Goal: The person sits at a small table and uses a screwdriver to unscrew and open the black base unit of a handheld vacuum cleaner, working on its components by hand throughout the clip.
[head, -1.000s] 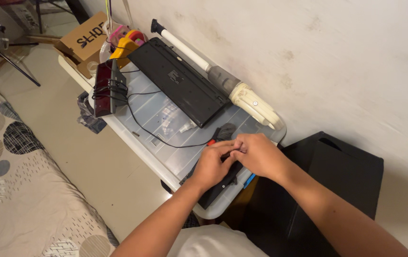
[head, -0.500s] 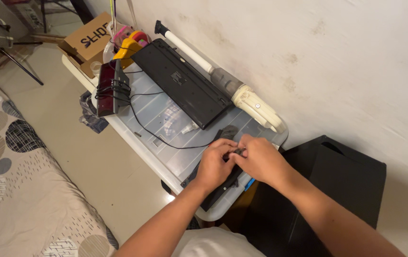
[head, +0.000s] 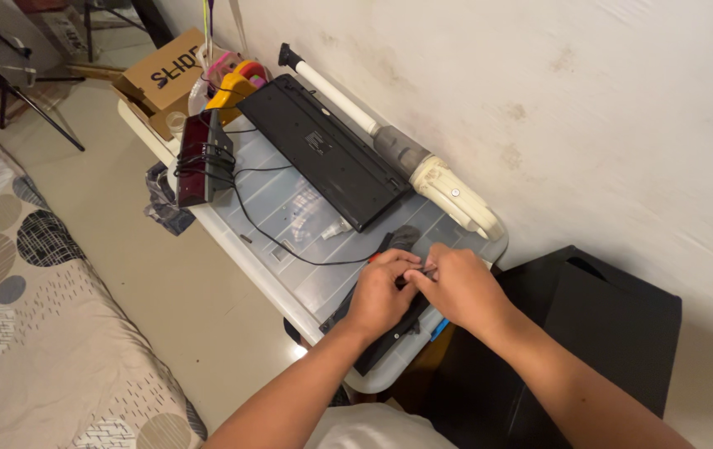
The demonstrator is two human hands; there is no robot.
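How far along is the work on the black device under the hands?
Done: the keyboard lies underside up, set aside on the bin lid. In hand: left hand and right hand meet over a flat black device, pinching something thin, too hidden to identify. Left: cannot tell; the hands cover it.

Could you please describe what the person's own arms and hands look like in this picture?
Both forearms are bare, with no sleeves reaching them. The left hand and right hand wear no gloves, and no rings, watch or bracelet show. A white shirt shows at the bottom edge.
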